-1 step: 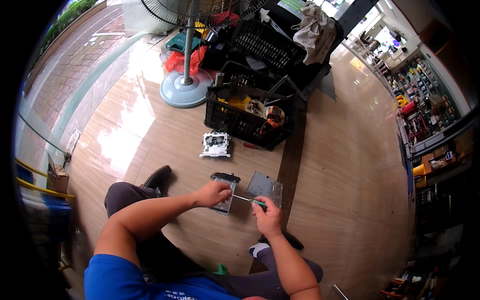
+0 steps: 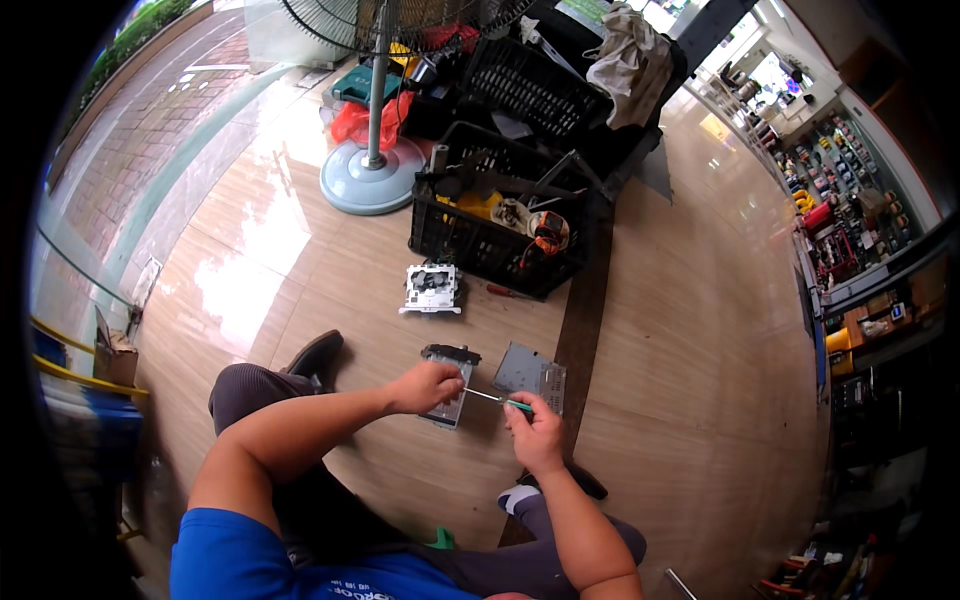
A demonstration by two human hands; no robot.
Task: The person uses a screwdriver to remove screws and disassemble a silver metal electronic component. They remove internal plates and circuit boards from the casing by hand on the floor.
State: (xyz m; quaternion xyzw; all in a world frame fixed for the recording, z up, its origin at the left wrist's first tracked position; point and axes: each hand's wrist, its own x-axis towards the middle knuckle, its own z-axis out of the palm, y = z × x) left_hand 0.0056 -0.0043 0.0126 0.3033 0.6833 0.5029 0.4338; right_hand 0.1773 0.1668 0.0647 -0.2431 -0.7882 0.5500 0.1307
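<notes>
Currently right hand (image 2: 537, 437) pinches green-handled screwdriver (image 2: 519, 406); left hand (image 2: 430, 388) curls over, partly hiding metal unit (image 2: 447, 417), grip unclear. Nearby on floor (image 2: 690, 400): grey panel (image 2: 521, 369), white chassis (image 2: 433, 292), black crate (image 2: 468, 243).

- I see a standing fan (image 2: 379, 100) on a round base (image 2: 365, 190).
- Beside it, I spot a red plastic bag (image 2: 358, 124) and a teal case (image 2: 352, 86).
- Farther right, I make out a loaded black crate (image 2: 470, 243) and a crumpled pale cloth (image 2: 630, 65).

White lettering (image 2: 362, 593) on blue shirt (image 2: 230, 556)
</notes>
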